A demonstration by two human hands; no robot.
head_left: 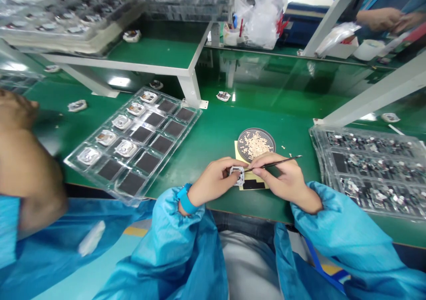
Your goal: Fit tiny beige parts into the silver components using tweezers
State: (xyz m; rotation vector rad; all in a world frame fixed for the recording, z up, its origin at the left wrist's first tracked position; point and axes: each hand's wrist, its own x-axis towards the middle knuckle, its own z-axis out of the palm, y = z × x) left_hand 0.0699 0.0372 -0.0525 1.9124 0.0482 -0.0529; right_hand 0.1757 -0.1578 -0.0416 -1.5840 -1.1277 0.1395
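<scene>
Above a yellow card (253,179) on the green bench mat (213,144), the right hand (281,180) pinches a slim metal pick (274,164), its long axis nearly level, tip pointing left into a small white square part (237,175) (open, framelike) clasped in the left hand (211,182)

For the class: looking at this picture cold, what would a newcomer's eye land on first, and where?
The hands at bottom centre draw the eye: the left hand pinches a small white part, and the right hand holds a thin tool against it. Just above sits a round dish of pale bits, with a clear tray of white parts to the left.
</scene>
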